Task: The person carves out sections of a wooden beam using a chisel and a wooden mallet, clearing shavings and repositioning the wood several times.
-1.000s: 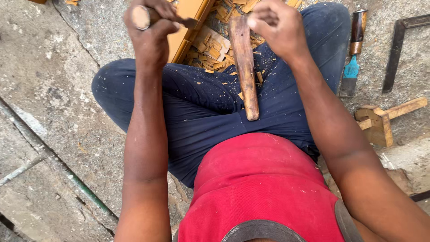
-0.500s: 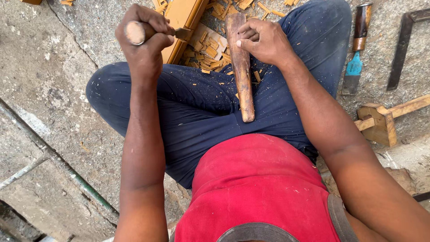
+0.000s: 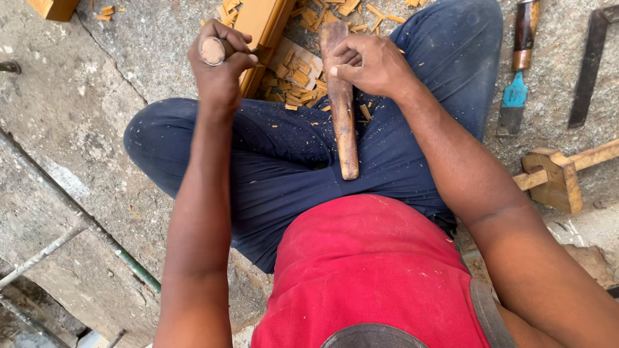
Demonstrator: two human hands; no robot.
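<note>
the person sits on the concrete floor with legs crossed, in a red shirt and dark blue trousers that carry fine wood dust.

above the lap, the right hand is clenched around the upper part of a long wooden mallet. the handle of the mallet points down toward the body, and its lower end lies over the trousers. the left hand is closed tight around the round wooden handle of a chisel; only the end of the handle shows, the blade is hidden behind the fingers. this hand is just beside a yellow wooden block, which lies on the floor between the knees.

around the block there are many small wood chips, some also on the trousers.

to the right, well apart from the hands, a chisel with a blue blade lies on the floor, near it a dark metal square, and lower a wooden marking gauge. far at the top left corner is one more small wooden piece.
</note>
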